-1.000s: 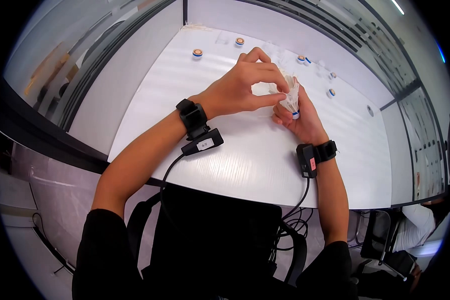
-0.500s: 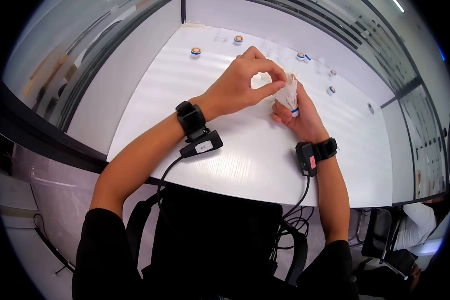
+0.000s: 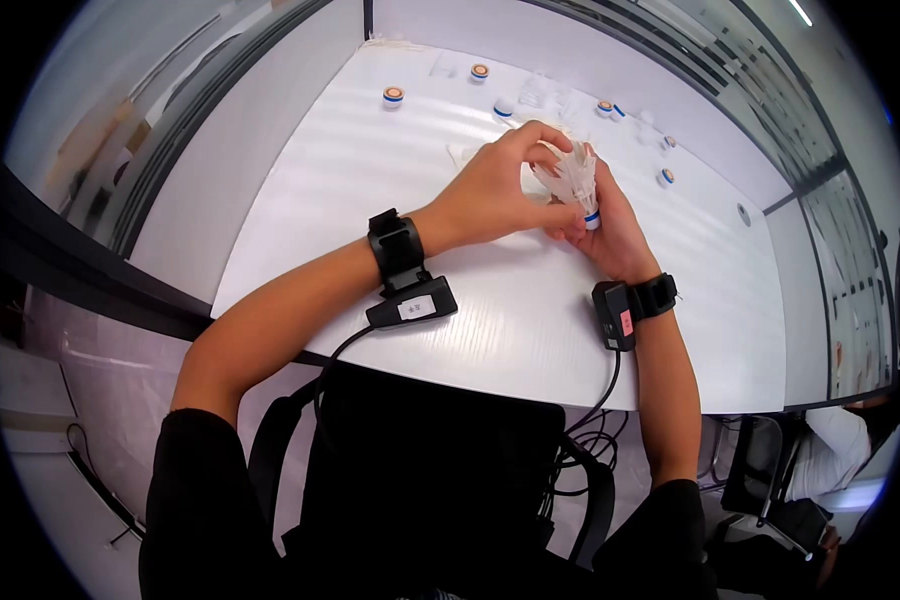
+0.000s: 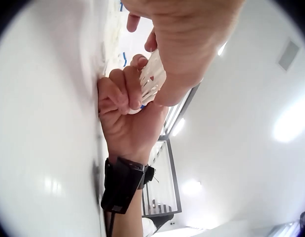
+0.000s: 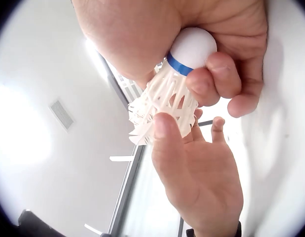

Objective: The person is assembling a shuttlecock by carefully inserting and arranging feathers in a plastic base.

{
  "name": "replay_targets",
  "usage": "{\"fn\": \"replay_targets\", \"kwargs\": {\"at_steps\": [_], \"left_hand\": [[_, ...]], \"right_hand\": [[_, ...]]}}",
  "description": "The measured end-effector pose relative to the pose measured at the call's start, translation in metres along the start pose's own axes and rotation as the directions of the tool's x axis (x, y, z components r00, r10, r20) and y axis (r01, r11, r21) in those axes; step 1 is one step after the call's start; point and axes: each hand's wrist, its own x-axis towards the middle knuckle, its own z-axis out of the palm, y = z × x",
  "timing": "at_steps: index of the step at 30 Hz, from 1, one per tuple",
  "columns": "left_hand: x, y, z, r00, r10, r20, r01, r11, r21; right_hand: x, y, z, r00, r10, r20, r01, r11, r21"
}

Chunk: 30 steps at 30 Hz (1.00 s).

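A white feather shuttlecock (image 5: 169, 98) with a blue band round its rounded base is held in my right hand (image 3: 618, 225). The right fingers curl about its base, and the feathered skirt points away from the palm. My left hand (image 3: 505, 185) is at the skirt from the left, its thumb (image 5: 167, 143) laid against the feathers and the other fingers bent round the far side. In the left wrist view, the skirt (image 4: 152, 79) shows between both hands, its feathers ragged and partly bare. Part of the base is hidden by the right fingers.
Several small round pieces with blue bands stand about the white table (image 3: 450, 340), among them one at the left (image 3: 393, 97) and one at the right (image 3: 666, 177). Loose white bits (image 3: 535, 90) lie near the back panel. Low partitions enclose the table.
My left hand has come down and its fingers have spread from a pinch near the feather tips to a wider hold round the skirt. The right hand still grips the shuttlecock in nearly the same place.
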Motion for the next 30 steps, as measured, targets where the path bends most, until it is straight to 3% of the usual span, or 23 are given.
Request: {"fn": "replay_targets", "kwargs": {"at_steps": [2,5,8,14,17,20,23,30], "left_hand": [[-0.001,-0.006,0.006,1.000,0.005,-0.017,-0.007,0.998,-0.068],[0.000,-0.003,0.003,0.996,0.064,-0.055,-0.057,0.992,0.112],[-0.002,0.001,0.004,0.996,0.072,-0.061,-0.057,0.975,0.214],[-0.005,0.002,0.009,0.996,-0.019,-0.085,0.037,0.975,0.220],[-0.004,-0.002,0.011,0.997,0.001,-0.075,0.013,0.983,0.181],[-0.003,-0.001,0.010,0.998,0.001,-0.058,0.009,0.983,0.185],[-0.006,0.002,0.011,0.996,-0.066,-0.058,0.074,0.987,0.144],[-0.007,0.002,0.012,0.996,-0.049,-0.074,0.057,0.991,0.120]], "right_hand": [[0.001,0.001,-0.004,1.000,0.001,0.016,-0.001,1.000,0.004],[0.000,0.001,-0.001,0.999,-0.015,0.038,0.015,1.000,-0.017],[-0.003,-0.001,0.007,0.999,-0.026,-0.039,0.024,0.999,-0.046],[-0.004,-0.003,0.017,0.994,-0.028,-0.102,0.017,0.994,-0.109],[-0.005,-0.003,0.019,0.991,-0.030,-0.127,0.014,0.992,-0.128],[0.000,0.001,0.006,0.999,-0.035,-0.022,0.033,0.995,-0.090],[-0.005,-0.003,0.020,0.990,-0.031,-0.137,0.019,0.996,-0.087],[-0.004,-0.002,0.014,0.995,-0.036,-0.097,0.026,0.995,-0.101]]}}
